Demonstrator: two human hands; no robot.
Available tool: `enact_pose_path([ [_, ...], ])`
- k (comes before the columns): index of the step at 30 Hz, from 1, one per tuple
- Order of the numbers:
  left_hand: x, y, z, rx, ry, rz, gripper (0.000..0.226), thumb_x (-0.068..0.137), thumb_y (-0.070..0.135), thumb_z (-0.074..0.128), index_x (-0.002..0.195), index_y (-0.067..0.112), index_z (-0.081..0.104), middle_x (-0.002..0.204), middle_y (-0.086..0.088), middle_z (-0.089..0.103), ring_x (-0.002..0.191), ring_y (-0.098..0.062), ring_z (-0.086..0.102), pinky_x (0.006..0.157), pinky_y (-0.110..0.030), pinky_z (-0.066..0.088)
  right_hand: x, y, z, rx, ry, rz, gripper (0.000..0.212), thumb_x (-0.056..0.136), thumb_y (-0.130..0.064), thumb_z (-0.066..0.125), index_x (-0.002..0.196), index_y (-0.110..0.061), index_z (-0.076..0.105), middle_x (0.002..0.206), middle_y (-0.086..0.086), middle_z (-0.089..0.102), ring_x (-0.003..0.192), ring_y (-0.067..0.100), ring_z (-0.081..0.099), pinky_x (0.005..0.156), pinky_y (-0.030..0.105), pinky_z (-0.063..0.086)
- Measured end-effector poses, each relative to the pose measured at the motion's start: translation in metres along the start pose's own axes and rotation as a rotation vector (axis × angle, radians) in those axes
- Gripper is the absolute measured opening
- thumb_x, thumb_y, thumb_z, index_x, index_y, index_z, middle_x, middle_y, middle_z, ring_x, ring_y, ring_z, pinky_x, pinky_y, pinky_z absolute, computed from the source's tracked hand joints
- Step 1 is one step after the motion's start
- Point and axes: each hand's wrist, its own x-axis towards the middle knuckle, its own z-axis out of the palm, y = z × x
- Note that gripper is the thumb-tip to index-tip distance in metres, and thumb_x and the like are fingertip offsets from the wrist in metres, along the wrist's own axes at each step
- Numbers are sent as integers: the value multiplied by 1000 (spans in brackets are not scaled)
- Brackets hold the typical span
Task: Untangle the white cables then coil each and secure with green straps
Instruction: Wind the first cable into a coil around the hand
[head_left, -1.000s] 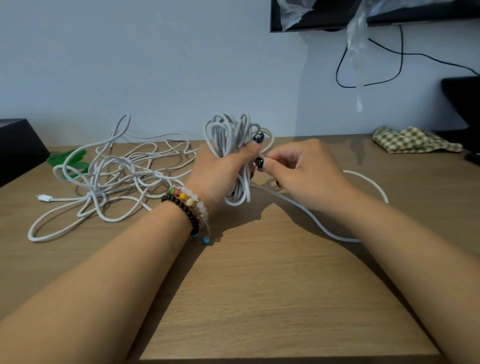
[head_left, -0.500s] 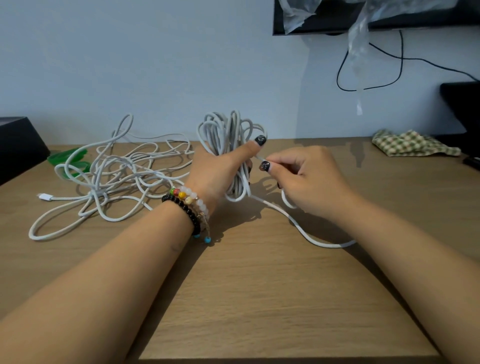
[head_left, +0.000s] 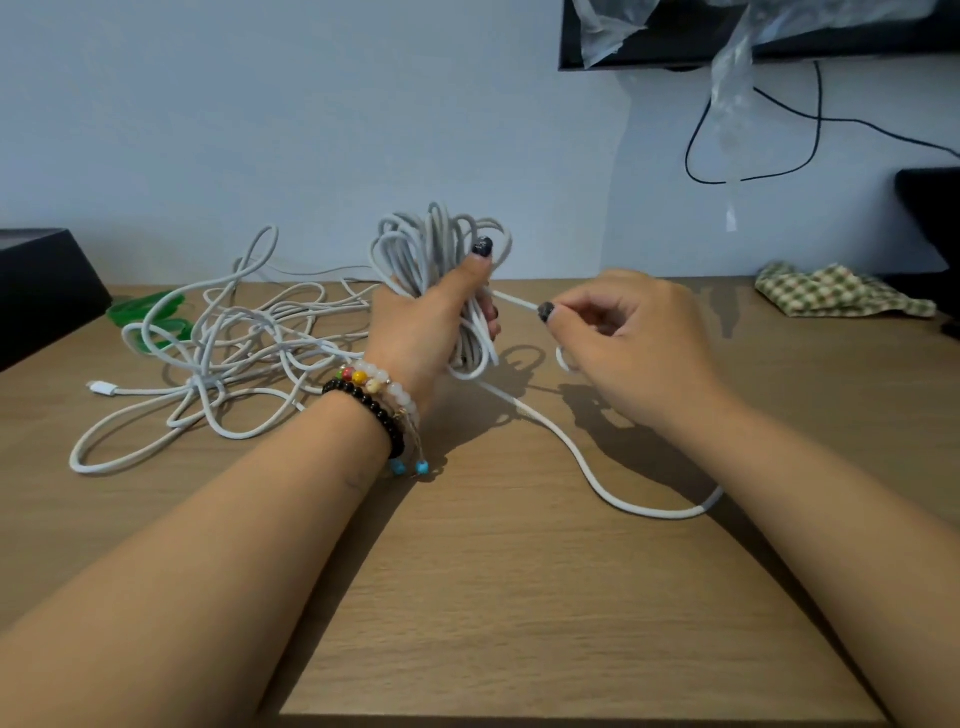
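My left hand (head_left: 426, 327) grips an upright coil of white cable (head_left: 431, 244), thumb raised along its front. A free strand runs from the coil to my right hand (head_left: 628, 343), which pinches it between thumb and fingers just right of the coil. The loose tail (head_left: 613, 496) of that cable curves over the table below my right wrist. A second white cable (head_left: 228, 353) lies tangled on the table to the left, its plug (head_left: 101, 388) at the left end. Green straps (head_left: 148, 312) lie behind that tangle.
The wooden table (head_left: 519, 597) ends at a front edge near the bottom. A black box (head_left: 41, 291) stands at the far left. A checked cloth (head_left: 841, 291) lies at the back right, next to a dark object. A black wire hangs on the wall.
My right hand has drawn the strand out to the right, away from the coil. The tail on the table has shortened and slid toward the coil. The left hand has tilted the coil slightly.
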Motion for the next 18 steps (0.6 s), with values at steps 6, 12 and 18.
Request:
enact_pose_path([
  [6, 12, 8, -7, -499, 108, -199, 27, 97, 30, 57, 78, 10, 55, 53, 1, 57, 47, -10, 58, 51, -22, 52, 3, -1, -5, 75, 214, -54, 11, 76, -23, 63, 67, -22, 70, 68, 2, 64, 65, 17, 59, 62, 36, 49],
  [12, 15, 14, -10, -510, 167, -157, 36, 97, 34, 56, 75, 6, 59, 55, -2, 65, 54, -10, 63, 58, -22, 56, -1, -2, 0, 24, -57, -51, 15, 82, -23, 71, 67, -21, 73, 69, -9, 65, 68, 11, 59, 66, 34, 50],
  [18, 14, 19, -11, -694, -62, -219, 41, 96, 44, 51, 72, 11, 55, 56, 3, 57, 53, -9, 61, 62, -22, 54, 3, 1, 1, -140, -167, 23, 13, 89, -29, 65, 84, -24, 76, 80, -12, 60, 77, 8, 56, 71, 31, 47],
])
